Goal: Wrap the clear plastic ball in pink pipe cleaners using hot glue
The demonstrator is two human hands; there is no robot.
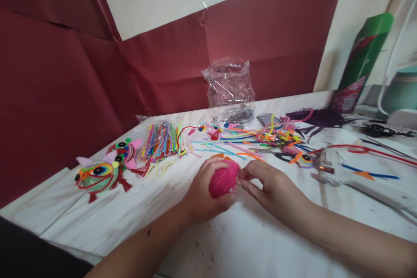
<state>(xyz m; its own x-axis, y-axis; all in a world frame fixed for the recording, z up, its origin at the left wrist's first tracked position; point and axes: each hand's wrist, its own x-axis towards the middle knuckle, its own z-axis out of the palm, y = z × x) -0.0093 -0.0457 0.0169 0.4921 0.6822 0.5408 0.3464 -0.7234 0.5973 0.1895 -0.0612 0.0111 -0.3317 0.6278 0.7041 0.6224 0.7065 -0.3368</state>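
A bright pink rounded piece with a ridged surface [223,180] is held in my left hand [205,191], fingers wrapped round it from the left and below. A bit of orange shows at its top edge. My right hand [262,182] touches its right side, thumb and forefinger pinched together. Whatever lies between those fingertips is too small to make out. Beyond my hands, loose coloured pipe cleaners [224,143] are spread over the white table [130,226]. A pair of dark-handled scissors [282,156] lies just past my right hand.
Two decorated animal-face crafts [97,178] stand at left beside a bag of pipe cleaners [161,141]. A clear plastic bag [230,82] leans against the red backing [267,47]. At right are a white glue gun [358,178], purple strands [316,118] and a tall green box [365,61].
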